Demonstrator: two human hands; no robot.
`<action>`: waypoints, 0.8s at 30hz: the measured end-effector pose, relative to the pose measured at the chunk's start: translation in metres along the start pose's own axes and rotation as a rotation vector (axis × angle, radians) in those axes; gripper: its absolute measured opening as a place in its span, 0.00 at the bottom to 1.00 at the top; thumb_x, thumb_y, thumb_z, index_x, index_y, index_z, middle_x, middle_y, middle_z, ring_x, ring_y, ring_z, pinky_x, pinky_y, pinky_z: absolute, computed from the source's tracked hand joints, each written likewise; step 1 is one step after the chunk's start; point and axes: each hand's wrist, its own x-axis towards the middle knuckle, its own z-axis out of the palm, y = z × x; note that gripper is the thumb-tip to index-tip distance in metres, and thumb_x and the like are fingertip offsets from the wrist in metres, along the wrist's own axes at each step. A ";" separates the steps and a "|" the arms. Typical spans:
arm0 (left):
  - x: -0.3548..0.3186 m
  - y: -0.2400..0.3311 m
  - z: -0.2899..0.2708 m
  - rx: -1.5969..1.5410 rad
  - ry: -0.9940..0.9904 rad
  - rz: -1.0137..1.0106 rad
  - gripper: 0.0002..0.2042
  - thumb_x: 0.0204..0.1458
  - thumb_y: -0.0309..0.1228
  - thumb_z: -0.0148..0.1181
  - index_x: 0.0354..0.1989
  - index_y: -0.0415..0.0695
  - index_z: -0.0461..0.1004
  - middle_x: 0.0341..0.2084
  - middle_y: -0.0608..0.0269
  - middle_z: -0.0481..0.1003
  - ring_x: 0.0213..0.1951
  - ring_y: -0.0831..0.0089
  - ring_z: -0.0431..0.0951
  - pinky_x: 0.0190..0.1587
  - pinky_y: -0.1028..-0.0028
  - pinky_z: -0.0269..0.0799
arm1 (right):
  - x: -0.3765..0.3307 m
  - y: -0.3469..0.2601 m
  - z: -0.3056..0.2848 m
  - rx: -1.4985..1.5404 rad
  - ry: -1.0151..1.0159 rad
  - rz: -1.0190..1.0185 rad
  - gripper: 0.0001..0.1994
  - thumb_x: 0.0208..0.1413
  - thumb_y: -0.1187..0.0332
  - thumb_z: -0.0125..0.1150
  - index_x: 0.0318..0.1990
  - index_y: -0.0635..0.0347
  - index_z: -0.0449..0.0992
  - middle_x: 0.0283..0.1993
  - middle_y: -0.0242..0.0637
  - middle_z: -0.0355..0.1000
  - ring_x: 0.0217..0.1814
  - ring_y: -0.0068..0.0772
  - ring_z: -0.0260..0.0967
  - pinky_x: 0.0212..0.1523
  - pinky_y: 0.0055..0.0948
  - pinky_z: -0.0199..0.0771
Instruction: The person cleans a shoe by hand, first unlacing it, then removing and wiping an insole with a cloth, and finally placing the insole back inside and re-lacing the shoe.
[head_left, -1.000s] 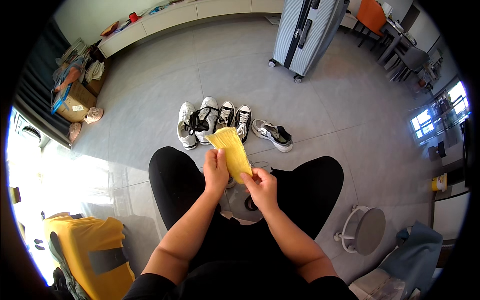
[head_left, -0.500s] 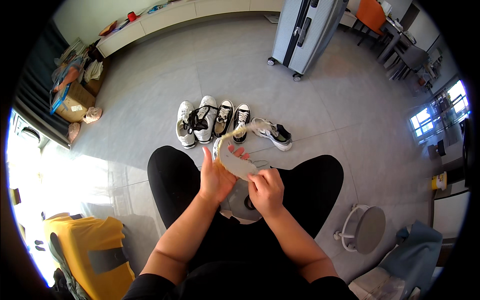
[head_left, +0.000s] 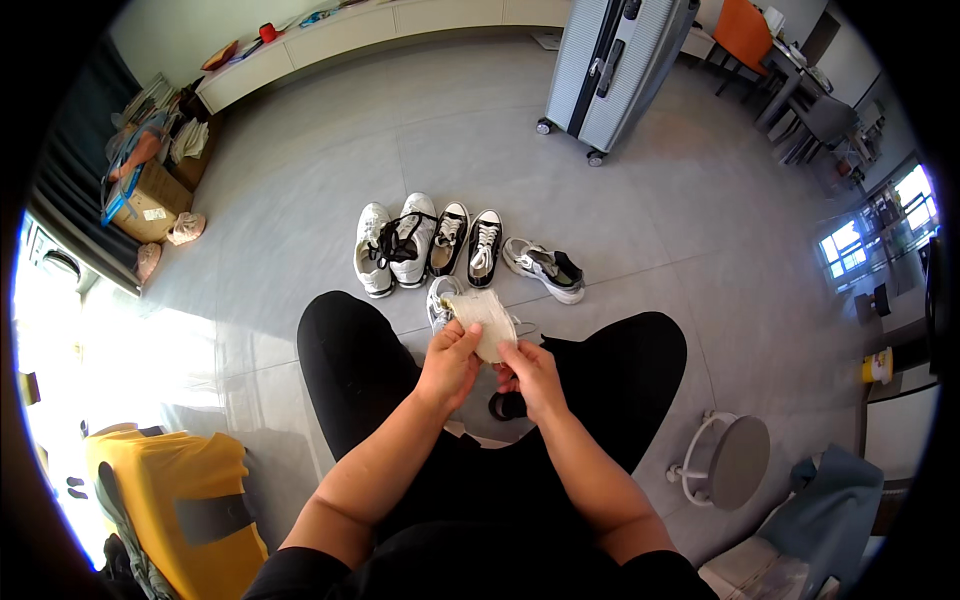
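A pale beige shoe insole (head_left: 488,318) is held up between my knees, one broad face turned up. My left hand (head_left: 450,365) is closed on its left edge, thumb lying on the upper face. At its near right edge my right hand (head_left: 532,378) pinches it between thumb and fingers. Just beyond the insole, partly hidden by it, is a grey-white sneaker (head_left: 438,298). Its fellow-looking grey, white and black sneaker (head_left: 543,268) lies farther right. Below my hands, a black rounded object (head_left: 508,405) shows in part; its kind is unclear.
White sneakers with black laces (head_left: 408,240) and black canvas shoes (head_left: 484,248) stand in a row ahead. A silver suitcase (head_left: 612,75) rises farther back. A round stool (head_left: 738,462) is at the right, a yellow cloth (head_left: 165,500) at the left.
The insole has swung from a curved, edge-on pose to face up, its far end drawn in. My left hand has gone from spread beneath it to gripping its edge.
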 end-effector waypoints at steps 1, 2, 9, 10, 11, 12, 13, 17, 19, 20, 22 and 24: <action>0.000 -0.003 -0.004 0.003 -0.034 -0.014 0.12 0.60 0.24 0.46 0.51 0.36 0.66 0.43 0.56 0.75 0.43 0.67 0.76 0.47 0.67 0.71 | 0.002 0.003 0.001 -0.020 -0.006 -0.011 0.10 0.58 0.63 0.59 0.31 0.62 0.74 0.26 0.30 0.70 0.23 0.18 0.65 0.23 0.19 0.67; -0.002 -0.005 -0.006 0.005 -0.064 -0.027 0.13 0.59 0.22 0.47 0.52 0.36 0.65 0.44 0.55 0.74 0.43 0.67 0.76 0.48 0.67 0.70 | 0.004 0.005 0.002 -0.040 -0.015 -0.020 0.11 0.58 0.63 0.58 0.30 0.61 0.74 0.25 0.30 0.69 0.22 0.18 0.64 0.21 0.19 0.67; -0.005 -0.017 -0.002 0.168 -0.017 0.056 0.24 0.47 0.10 0.45 0.55 0.37 0.62 0.45 0.56 0.74 0.46 0.68 0.75 0.49 0.73 0.69 | 0.010 0.019 -0.003 -0.078 0.012 0.045 0.13 0.60 0.61 0.57 0.30 0.61 0.73 0.23 0.28 0.67 0.17 0.17 0.60 0.17 0.19 0.62; -0.004 -0.020 -0.003 0.287 -0.014 0.076 0.25 0.46 0.09 0.44 0.56 0.37 0.61 0.46 0.55 0.74 0.47 0.68 0.75 0.50 0.73 0.69 | 0.010 0.019 -0.003 -0.106 0.013 0.070 0.13 0.60 0.60 0.57 0.30 0.61 0.73 0.23 0.29 0.67 0.17 0.17 0.59 0.17 0.19 0.62; -0.004 -0.023 -0.005 0.406 -0.010 0.096 0.25 0.46 0.09 0.44 0.56 0.37 0.61 0.46 0.55 0.74 0.48 0.67 0.75 0.51 0.73 0.68 | 0.010 0.019 -0.002 -0.134 0.013 0.096 0.14 0.61 0.60 0.56 0.29 0.61 0.72 0.22 0.29 0.67 0.17 0.18 0.59 0.16 0.19 0.62; -0.004 -0.024 -0.006 0.525 -0.007 0.115 0.26 0.46 0.09 0.44 0.57 0.37 0.61 0.46 0.55 0.73 0.49 0.67 0.75 0.51 0.73 0.68 | 0.011 0.019 -0.002 -0.144 0.006 0.093 0.14 0.61 0.60 0.56 0.29 0.61 0.72 0.22 0.28 0.66 0.17 0.17 0.60 0.16 0.19 0.62; -0.004 -0.025 -0.007 0.463 0.015 0.094 0.25 0.46 0.09 0.44 0.56 0.36 0.61 0.47 0.55 0.73 0.49 0.66 0.75 0.52 0.72 0.68 | 0.012 0.021 -0.002 -0.153 0.000 0.090 0.14 0.61 0.60 0.55 0.28 0.61 0.71 0.21 0.28 0.66 0.17 0.17 0.60 0.16 0.20 0.63; 0.009 -0.015 -0.022 0.003 0.067 -0.045 0.19 0.52 0.15 0.44 0.55 0.35 0.63 0.48 0.52 0.73 0.49 0.61 0.75 0.53 0.66 0.70 | 0.017 0.035 -0.010 -0.337 -0.078 -0.118 0.14 0.61 0.59 0.56 0.29 0.61 0.71 0.20 0.27 0.64 0.17 0.17 0.60 0.16 0.20 0.64; 0.017 0.013 -0.017 -0.084 0.127 -0.101 0.13 0.58 0.23 0.46 0.51 0.34 0.66 0.42 0.51 0.75 0.44 0.59 0.77 0.51 0.61 0.72 | 0.012 0.048 -0.015 -0.569 -0.140 -0.290 0.14 0.61 0.60 0.56 0.29 0.61 0.71 0.21 0.28 0.65 0.17 0.16 0.60 0.18 0.19 0.64; 0.021 0.022 -0.019 -0.063 0.160 -0.058 0.12 0.59 0.24 0.46 0.50 0.34 0.66 0.40 0.50 0.76 0.41 0.59 0.78 0.48 0.61 0.74 | 0.003 0.037 -0.007 -0.524 -0.176 -0.166 0.14 0.60 0.60 0.57 0.29 0.62 0.70 0.21 0.28 0.66 0.20 0.16 0.62 0.20 0.19 0.66; 0.026 0.023 -0.023 -0.007 0.216 0.012 0.10 0.60 0.25 0.47 0.47 0.35 0.68 0.37 0.52 0.76 0.36 0.63 0.79 0.42 0.64 0.76 | 0.003 0.039 -0.008 -0.396 -0.208 0.024 0.15 0.59 0.59 0.58 0.31 0.63 0.74 0.23 0.30 0.70 0.21 0.18 0.64 0.23 0.20 0.67; 0.027 0.016 -0.031 0.059 0.215 0.043 0.09 0.60 0.25 0.49 0.46 0.34 0.68 0.37 0.52 0.76 0.37 0.64 0.79 0.43 0.64 0.76 | 0.004 0.035 -0.007 -0.308 -0.254 0.139 0.14 0.58 0.59 0.60 0.34 0.64 0.76 0.25 0.31 0.72 0.22 0.19 0.66 0.25 0.19 0.68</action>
